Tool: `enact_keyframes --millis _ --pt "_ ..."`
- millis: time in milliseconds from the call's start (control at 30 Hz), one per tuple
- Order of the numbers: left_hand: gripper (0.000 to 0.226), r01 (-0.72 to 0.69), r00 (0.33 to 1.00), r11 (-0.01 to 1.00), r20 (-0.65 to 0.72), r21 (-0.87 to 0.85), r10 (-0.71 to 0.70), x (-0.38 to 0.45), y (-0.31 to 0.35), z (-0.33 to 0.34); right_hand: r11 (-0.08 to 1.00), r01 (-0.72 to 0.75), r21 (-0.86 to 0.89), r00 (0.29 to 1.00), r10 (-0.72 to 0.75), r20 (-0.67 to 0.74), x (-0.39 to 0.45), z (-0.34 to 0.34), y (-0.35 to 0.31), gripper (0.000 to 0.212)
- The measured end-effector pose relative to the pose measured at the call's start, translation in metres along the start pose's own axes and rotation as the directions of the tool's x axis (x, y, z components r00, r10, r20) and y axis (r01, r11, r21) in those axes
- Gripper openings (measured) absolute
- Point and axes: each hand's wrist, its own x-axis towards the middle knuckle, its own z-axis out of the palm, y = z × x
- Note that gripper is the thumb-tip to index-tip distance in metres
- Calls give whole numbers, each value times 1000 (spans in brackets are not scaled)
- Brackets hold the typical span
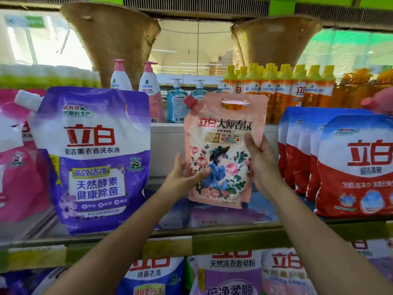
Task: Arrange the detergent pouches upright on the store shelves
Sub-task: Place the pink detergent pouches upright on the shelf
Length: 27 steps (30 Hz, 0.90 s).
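Observation:
I hold a peach-pink detergent pouch [223,133] with a floral picture and a red corner cap upright over the middle of the shelf. My left hand [184,175] grips its lower left edge, thumb across the front. My right hand [258,158] grips its right edge. Its bottom hangs just above another pouch lying flat [214,213] on the shelf. A large purple pouch [95,158] stands upright to the left. Red, white and blue pouches [353,167] stand in a row to the right.
The shelf's front rail [212,237] runs below my forearms, with more pouches [229,273] on the lower shelf. A pink pouch [19,162] leans at the far left. Pump bottles [176,101] and orange bottles [282,92] stand behind on a higher ledge.

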Motion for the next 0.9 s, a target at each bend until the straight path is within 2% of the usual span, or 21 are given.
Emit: enact_keyframes --millis 67,133,167,233,367,467,567,700,900 --pt "86 -6 999 1000 50 -25 8 5 -5 4 995 -62 -82 998 64 23 -7 -5 6 31" --pt "78 1 999 998 52 -65 3 10 -6 7 981 -162 -102 984 169 62 -15 -10 13 54" --pt "76 0 999 997 51 -80 4 11 -6 8 973 -193 -127 975 205 90 -19 -12 16 59" --pt "75 7 999 996 50 -86 -3 12 -5 9 969 -196 -149 969 214 121 -23 -12 24 52" --pt "87 59 996 998 65 -4 -59 7 -9 5 976 -172 -130 981 182 69 -18 -7 28 45" --pt "81 -2 999 998 34 61 -1 5 -15 1 983 -160 -86 984 166 71 -10 0 35 31" --pt "78 -29 998 998 -53 57 32 10 -17 -4 981 -178 -73 980 184 82 -1 13 44 34" --pt "76 -19 988 996 -153 84 32 21 -13 -10 975 -218 -38 970 221 106 12 31 56 27" --pt "73 -27 976 988 -209 155 59 23 -11 -11 968 -246 -51 962 250 106 18 40 67 33"
